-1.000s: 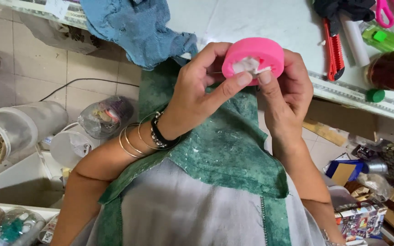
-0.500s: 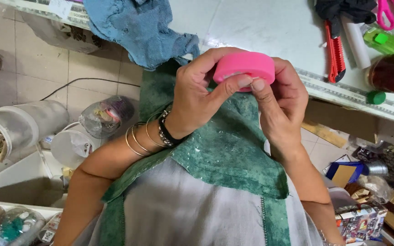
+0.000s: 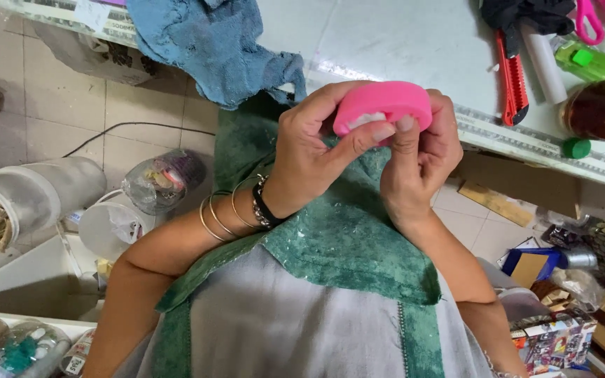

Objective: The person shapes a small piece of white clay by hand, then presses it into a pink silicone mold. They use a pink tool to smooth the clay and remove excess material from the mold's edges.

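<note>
We hold the pink roll [image 3: 384, 106] in front of our chest, just below the near edge of the white surface [image 3: 386, 42]. Our left hand [image 3: 313, 157] grips the roll from below, thumb tip pressed on its front; our right hand [image 3: 421, 150] closes its fingers on the roll's right side. Nothing supports the roll from beneath, so a slipping pinch could drop it to the tiled floor [image 3: 71, 112]. The blue cloth [image 3: 211, 49], left of the roll, overhangs the edge and might slide off if brushed.
</note>
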